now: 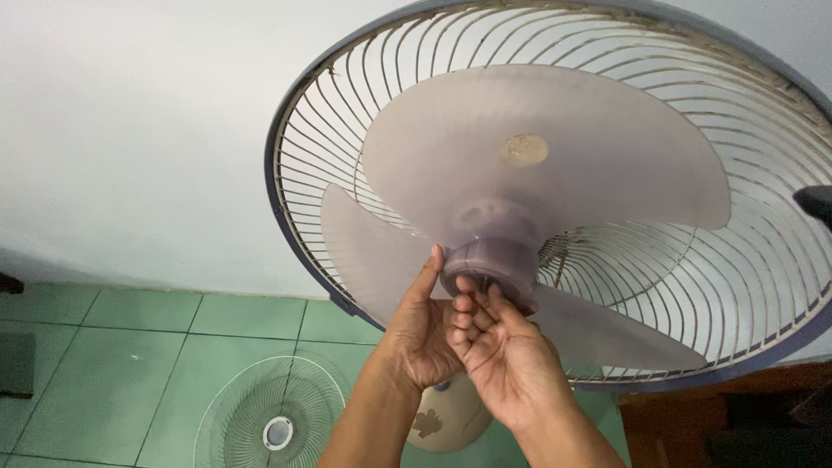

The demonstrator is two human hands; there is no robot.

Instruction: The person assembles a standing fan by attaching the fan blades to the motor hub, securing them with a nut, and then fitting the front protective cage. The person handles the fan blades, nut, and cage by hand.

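At the hub (492,264) of the translucent fan blade (537,173), the fingers (472,316) of the right hand (503,355) curl onto the hub's underside, while the left hand (420,334) braces it with the thumb, steadying the blade. The blade sits inside the rear wire guard (745,260). The detached front grille (273,420) lies on the green tiled floor (113,347) below.

The wire rear guard (763,260) blocks reach behind the translucent blades (555,165); open room lies in front, above the green floor (130,364).

One fan (555,191) with three blades, two hands, one loose wire guard (276,422) on the floor
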